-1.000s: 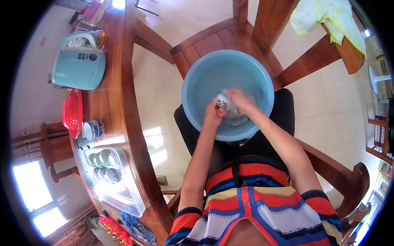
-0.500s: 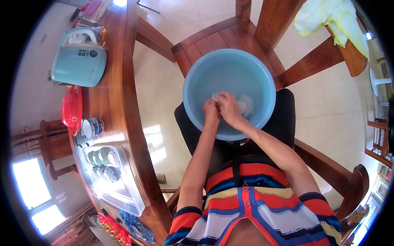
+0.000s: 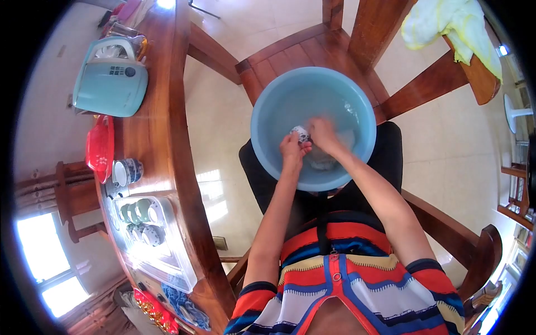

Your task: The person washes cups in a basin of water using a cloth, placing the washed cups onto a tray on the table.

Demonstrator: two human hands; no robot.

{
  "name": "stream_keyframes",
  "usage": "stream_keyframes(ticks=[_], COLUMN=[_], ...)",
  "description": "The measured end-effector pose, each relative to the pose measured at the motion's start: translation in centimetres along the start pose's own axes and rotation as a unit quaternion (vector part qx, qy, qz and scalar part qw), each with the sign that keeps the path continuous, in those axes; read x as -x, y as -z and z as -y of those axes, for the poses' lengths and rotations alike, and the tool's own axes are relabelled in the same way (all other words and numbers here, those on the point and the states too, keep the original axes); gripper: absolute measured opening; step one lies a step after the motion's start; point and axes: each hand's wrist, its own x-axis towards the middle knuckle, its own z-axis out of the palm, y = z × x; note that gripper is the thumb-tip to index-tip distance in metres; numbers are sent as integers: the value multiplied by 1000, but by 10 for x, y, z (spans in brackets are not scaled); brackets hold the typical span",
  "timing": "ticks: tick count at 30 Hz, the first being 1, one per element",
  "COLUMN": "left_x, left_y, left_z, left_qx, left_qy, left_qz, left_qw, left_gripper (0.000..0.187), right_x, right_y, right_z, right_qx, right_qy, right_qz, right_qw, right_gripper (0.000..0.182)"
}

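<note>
Spotted cup (image 3: 301, 134) in the left hand, over the basin

Near, at the left, a blue cloth (image 3: 186, 306) lies on the wooden table (image 3: 192, 192). Beyond it, a clear tray (image 3: 181, 273) holds small cups (image 3: 143, 211) in two rows. Between the person's legs and the wooden chair (image 3: 266, 70) sits a light-blue basin (image 3: 258, 148) of cloudy water. Inside its rim, the left hand (image 3: 292, 148) grips the cup; the right hand (image 3: 324, 131) is just beside it, too blurred to tell whether it grips anything. Pale cloth (image 3: 324, 160) lies in the water near them. Farther along the table are a blue-and-white cup (image 3: 132, 171), a red basket (image 3: 99, 151) and a light-blue kettle (image 3: 111, 86). Far right, a yellow-and-white cloth (image 3: 446, 25) drapes over wood.
</note>
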Motion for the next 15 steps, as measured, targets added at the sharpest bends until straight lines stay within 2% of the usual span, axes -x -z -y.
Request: stream_keyframes(ticks=[1, 3, 4, 6, 7, 8, 9, 10, 11, 12, 13, 14, 15], left_x=[-3, -11, -15, -18, -17, -16, -13, -9, -4, -2, -1, 1, 1], left_y=[0, 2, 2, 0, 1, 3, 4, 4, 3, 2, 1, -1, -2], left_z=[3, 7, 11, 17, 15, 12, 7, 5, 4, 4, 4, 5, 6], left_qx=[0, -45, -44, 37, 38, -4, -45, -45, -103, -160, -160, -190, -220], left_qy=[1, -20, -20, -113, -112, -74, -37, -39, -50, -60, -62, -53, -44], left_qz=[2, -3, -4, -9, -9, -16, -24, -27, -6, 16, 17, 39, 61], left_qw=[1000, 999, 999, 993, 993, 997, 998, 998, 993, 985, 985, 979, 973], left_gripper=[22, 21, 21, 18, 18, 18, 18, 18, 18, 18, 18, 19, 20], right_x=[5, 23, 32, 48, 49, 45, 38, 31, 26, 22, 17, 10, 2], right_y=[9, 24, 22, 14, 5, 5, 7, 9, 10, 14, 19, 19, 14], right_z=[13, 40, 47, 57, 56, 54, 51, 50, 49, 48, 46, 38, 24], right_qx=[2, -189, -188, -155, -127, -126, -136, -146, -148, -118, -87, -86, -107], right_qy=[-1, -59, -60, 159, 203, 202, 189, 176, 178, 132, 85, 85, 42], right_qz=[-1, -8, -8, -113, -167, -167, -97, -25, -24, 0, 23, 21, 23], right_qw=[1000, 980, 980, 969, 957, 957, 968, 973, 973, 984, 992, 992, 993], right_gripper=[22, 18, 18, 17, 17, 17, 19, 20, 20, 22, 23, 23, 25])
